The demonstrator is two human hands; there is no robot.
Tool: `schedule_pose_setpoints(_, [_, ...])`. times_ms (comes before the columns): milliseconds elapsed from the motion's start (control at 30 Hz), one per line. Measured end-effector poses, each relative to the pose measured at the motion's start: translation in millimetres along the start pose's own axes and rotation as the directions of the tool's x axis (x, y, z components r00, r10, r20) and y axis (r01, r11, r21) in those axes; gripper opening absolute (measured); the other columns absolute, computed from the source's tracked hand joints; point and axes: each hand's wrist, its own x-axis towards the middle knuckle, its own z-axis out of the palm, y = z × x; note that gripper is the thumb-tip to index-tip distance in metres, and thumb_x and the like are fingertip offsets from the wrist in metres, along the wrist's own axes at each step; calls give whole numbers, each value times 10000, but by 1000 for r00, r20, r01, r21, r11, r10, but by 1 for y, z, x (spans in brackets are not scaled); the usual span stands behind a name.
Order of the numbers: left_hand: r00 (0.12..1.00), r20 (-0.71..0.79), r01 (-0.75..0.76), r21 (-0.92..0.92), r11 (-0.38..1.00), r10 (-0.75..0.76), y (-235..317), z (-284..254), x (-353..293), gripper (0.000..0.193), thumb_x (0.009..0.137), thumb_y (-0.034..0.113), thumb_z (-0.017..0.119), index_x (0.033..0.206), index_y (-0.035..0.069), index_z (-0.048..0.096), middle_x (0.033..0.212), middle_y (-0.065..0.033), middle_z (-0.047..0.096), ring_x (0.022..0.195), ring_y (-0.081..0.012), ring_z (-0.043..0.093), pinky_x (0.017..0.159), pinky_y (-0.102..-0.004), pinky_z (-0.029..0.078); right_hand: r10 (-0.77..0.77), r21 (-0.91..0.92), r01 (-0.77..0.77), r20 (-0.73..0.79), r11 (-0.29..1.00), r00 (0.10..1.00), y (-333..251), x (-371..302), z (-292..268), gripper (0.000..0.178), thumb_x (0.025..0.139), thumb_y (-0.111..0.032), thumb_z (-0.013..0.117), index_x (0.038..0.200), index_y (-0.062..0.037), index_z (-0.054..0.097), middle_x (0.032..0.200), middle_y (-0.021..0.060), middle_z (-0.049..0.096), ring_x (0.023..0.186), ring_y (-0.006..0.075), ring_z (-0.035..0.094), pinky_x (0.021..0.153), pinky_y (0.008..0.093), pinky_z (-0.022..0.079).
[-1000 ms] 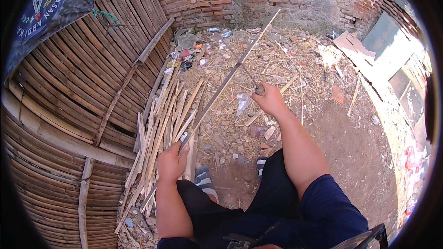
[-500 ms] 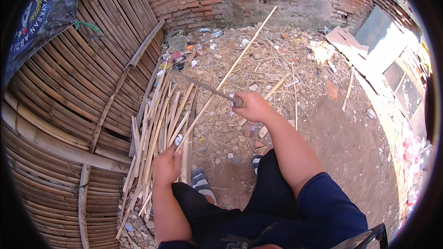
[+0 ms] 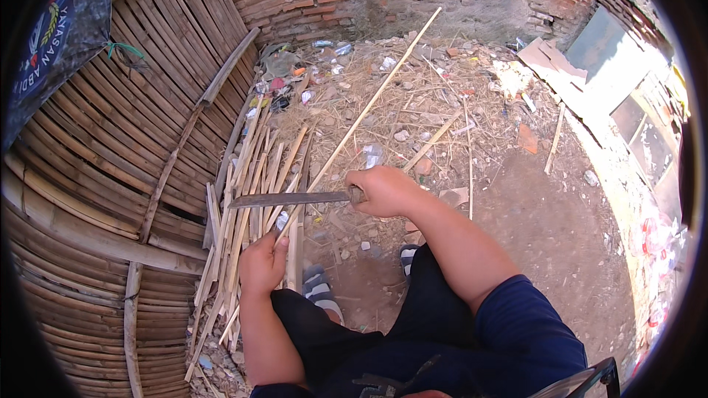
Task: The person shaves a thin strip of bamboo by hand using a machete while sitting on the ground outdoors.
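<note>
My left hand (image 3: 261, 265) is closed around the near end of a long pale bamboo strip (image 3: 372, 103), which slants up and away to the right. In my right hand (image 3: 382, 190) is the handle of a machete (image 3: 291, 199). Its dark blade points left and lies across the strip, a little beyond my left hand; whether the edge touches the strip I cannot tell. Under the blade and beside my left hand, a heap of split bamboo strips (image 3: 247, 177) spreads along the ground.
A woven bamboo wall (image 3: 166, 96) with a hanging banner (image 3: 63, 33) stands close on the left. The brick wall (image 3: 317, 0) closes off the far side. Straw, rubble and litter cover the ground ahead. Flat boards (image 3: 553, 66) lean at the right.
My right hand has come nearer and slightly left, bringing the machete down the strip toward my left hand. The blade has swung to nearly level across the view. My left hand has barely moved.
</note>
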Motion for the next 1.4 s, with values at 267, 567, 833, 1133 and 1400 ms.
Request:
schedule_pose_setpoints(267, [1000, 20, 18, 9, 1000, -18, 9, -4, 4, 295, 1022, 312, 640, 1024, 24, 704, 881, -241, 696, 839, -475, 679, 717, -531, 523, 440, 344, -307, -432, 887, 787, 75, 11, -7, 445, 889, -374, 781, 1149, -28, 679, 961, 251, 735, 959, 447, 714, 857, 497, 565])
schedule_pose_setpoints(567, [999, 27, 29, -25, 999, -29, 7, 2, 2, 273, 1006, 295, 657, 1025, 27, 712, 861, -240, 696, 833, -475, 678, 721, -528, 525, 10, -16, -9, 57, 1000, 998, 11, -1, 7, 417, 874, -357, 793, 1121, -40, 682, 979, 217, 739, 940, 428, 712, 836, 524, 559])
schedule_pose_setpoints(833, [1000, 16, -6, -28, 1000, 7, -5, 3, 2, 316, 1008, 326, 664, 1080, 24, 724, 860, -242, 702, 819, -467, 684, 712, -513, 526, 479, 375, -342, -377, 862, 793, 83, 14, -11, 462, 869, -372, 800, 1148, -17, 703, 959, 264, 729, 937, 419, 726, 838, 498, 563])
schedule_pose_setpoints(1133, [1000, -20, -22, -46, 999, 21, -6, 9, 6, 350, 1042, 318, 644, 1066, -27, 701, 764, -250, 648, 726, -441, 661, 662, -466, 500, -36, 1, 36, 32, 999, 999, 10, 3, 15, 382, 874, -342, 791, 1083, -47, 668, 957, 220, 733, 943, 442, 709, 820, 536, 560])
schedule_pose_setpoints(1400, [999, -9, -31, -45, 999, 31, -3, 3, 5, 301, 1025, 287, 662, 1023, -11, 700, 753, -244, 637, 705, -428, 650, 644, -464, 487, 418, 205, -366, -366, 908, 832, 65, 16, -14, 403, 889, -351, 783, 1131, -40, 694, 997, 231, 747, 967, 428, 719, 849, 512, 570])
